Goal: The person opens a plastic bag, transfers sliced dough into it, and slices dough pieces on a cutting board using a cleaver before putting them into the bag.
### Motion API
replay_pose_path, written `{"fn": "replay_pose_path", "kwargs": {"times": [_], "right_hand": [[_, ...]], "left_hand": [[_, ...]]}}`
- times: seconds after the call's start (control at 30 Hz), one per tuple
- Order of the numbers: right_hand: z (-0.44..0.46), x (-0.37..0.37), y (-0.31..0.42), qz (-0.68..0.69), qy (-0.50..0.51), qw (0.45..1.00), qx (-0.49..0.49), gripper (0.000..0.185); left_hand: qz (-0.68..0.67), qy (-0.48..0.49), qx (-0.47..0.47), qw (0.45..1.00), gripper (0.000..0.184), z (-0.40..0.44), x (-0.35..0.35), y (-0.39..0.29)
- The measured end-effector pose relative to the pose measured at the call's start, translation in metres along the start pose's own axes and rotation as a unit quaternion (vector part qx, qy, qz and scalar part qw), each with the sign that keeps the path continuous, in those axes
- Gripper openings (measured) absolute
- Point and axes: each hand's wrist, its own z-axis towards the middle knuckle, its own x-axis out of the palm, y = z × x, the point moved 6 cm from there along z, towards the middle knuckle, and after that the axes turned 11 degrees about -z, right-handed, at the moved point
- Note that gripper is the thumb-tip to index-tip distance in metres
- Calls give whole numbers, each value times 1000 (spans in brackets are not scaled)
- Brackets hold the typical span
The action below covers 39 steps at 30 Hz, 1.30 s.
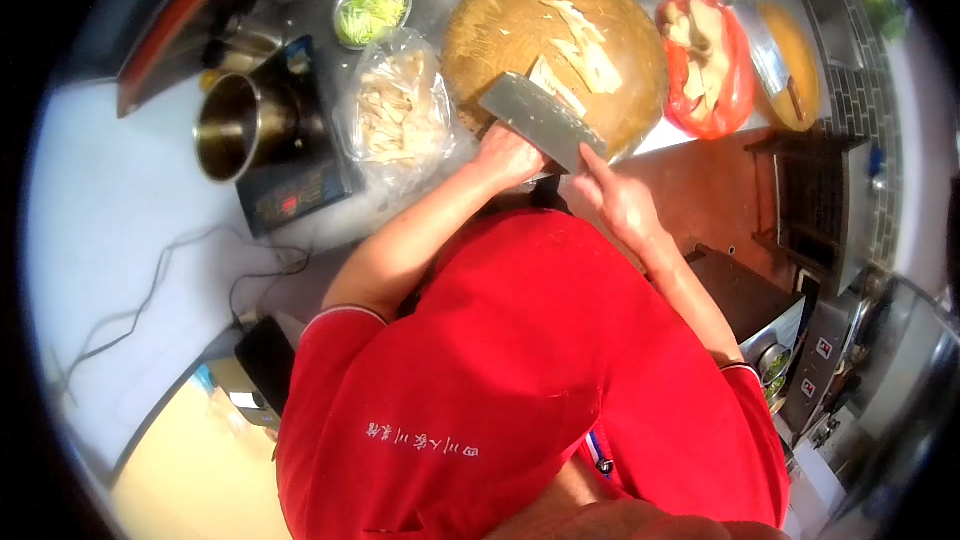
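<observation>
A broad cleaver (pixel 543 120) lies across the near edge of the round wooden chopping board (pixel 500 30). My right hand (pixel 622 202) is closed on its handle end, with a finger along the blade's corner. On the blade's near left side, my left hand (pixel 510 155) is closed at the board's edge; its fingertips are partly hidden by the blade, and what they hold cannot be made out. Pale sliced strips (pixel 590 55) lie on the board beyond the blade. To the left is a clear plastic bag (pixel 400 110) of similar pale pieces.
Shredded greens fill a bowl (pixel 371 13) at the upper left. A red bag (pixel 705 65) of pale pieces sits right of the board, beside another knife (pixel 765 55) on a smaller round board (pixel 802 65). A metal pot (pixel 228 128) stands at left near a dark scale (pixel 290 195).
</observation>
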Motion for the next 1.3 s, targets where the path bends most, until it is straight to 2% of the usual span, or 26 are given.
{"fn": "replay_pose_path", "kwargs": {"times": [0.03,0.07,0.13,0.23,0.53,0.67,0.73,0.83,0.93,1.0,1.03,1.1,1.23,1.27,1.3], "right_hand": [[-5,8,-1,-31,23,999,9,67],[-7,11,-3,-24,-6,1000,-9,67],[-9,12,-3,-11,-65,997,-44,67],[9,18,-9,-29,-6,1000,-5,69],[34,24,-10,-43,4,999,22,71],[48,24,-9,-41,-28,999,0,72],[64,22,-11,-28,-61,997,-28,73],[87,18,-8,-19,-17,999,-29,74],[89,5,-7,116,31,993,-19,71],[95,-9,-19,162,-31,985,-54,65],[99,-16,-28,229,-10,973,-8,59],[94,-31,-36,274,-9,959,66,62],[57,-34,-17,158,-33,987,-27,65],[41,-31,-6,94,-55,993,-43,64],[30,-22,1,41,-13,999,-23,64]], "left_hand": [[15,-34,34,999,39,0,0,0],[29,-68,67,995,39,-2,0,0],[50,-52,70,995,37,-3,0,-1],[38,-23,68,997,36,-3,4,5],[62,-1,50,997,34,-7,10,11],[82,17,48,995,37,-8,7,9],[106,-4,60,993,39,-7,5,4],[107,-4,56,993,40,-7,8,6],[108,-32,69,991,41,-9,10,6],[111,-48,88,989,41,-9,8,4],[109,-48,98,988,41,-9,6,1],[100,-63,109,987,42,-9,5,0],[101,-38,89,990,35,-9,11,6],[98,-26,74,992,34,-11,12,7],[96,-16,58,994,33,-12,12,7]]}}
